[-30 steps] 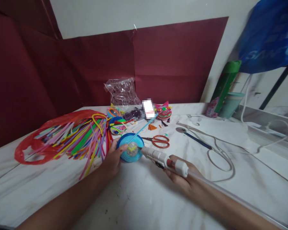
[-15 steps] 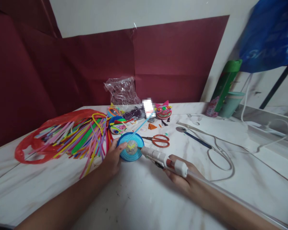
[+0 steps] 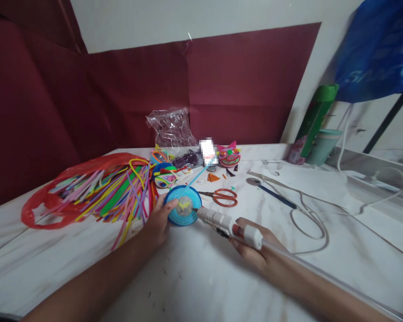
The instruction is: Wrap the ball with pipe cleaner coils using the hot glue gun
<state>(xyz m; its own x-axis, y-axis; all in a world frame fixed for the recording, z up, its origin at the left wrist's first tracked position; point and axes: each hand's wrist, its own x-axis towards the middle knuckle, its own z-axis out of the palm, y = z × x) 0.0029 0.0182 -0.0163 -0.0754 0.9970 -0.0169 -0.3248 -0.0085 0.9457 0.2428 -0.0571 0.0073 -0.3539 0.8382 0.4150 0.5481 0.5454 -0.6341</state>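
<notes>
My left hand [image 3: 161,219] grips the left edge of a round blue coiled disc [image 3: 192,218], its thumb lying over the top. The disc has a darker blue rim and a pale, clear-looking centre with a yellow mark. A light blue pipe cleaner [image 3: 199,175] sticks out from it toward the back. In my right hand [image 3: 255,250] is a white glue gun [image 3: 218,218], a clear glue stick trailing from its rear. The gun's nozzle points left at the disc, close to the centre; whether it touches I cannot tell.
Orange-handled scissors [image 3: 225,197] lie just behind the disc. Colourful pipe cleaners [image 3: 116,192] spill from a red plastic bag [image 3: 32,212] at left. Blue-handled pliers [image 3: 275,195] and a looped cable [image 3: 325,237] lie at right. A pink cat-like craft [image 3: 230,156] stands behind.
Almost nothing differs. Both hands, the disc and the glue gun stay in nearly the same place, with the nozzle still at the disc.
</notes>
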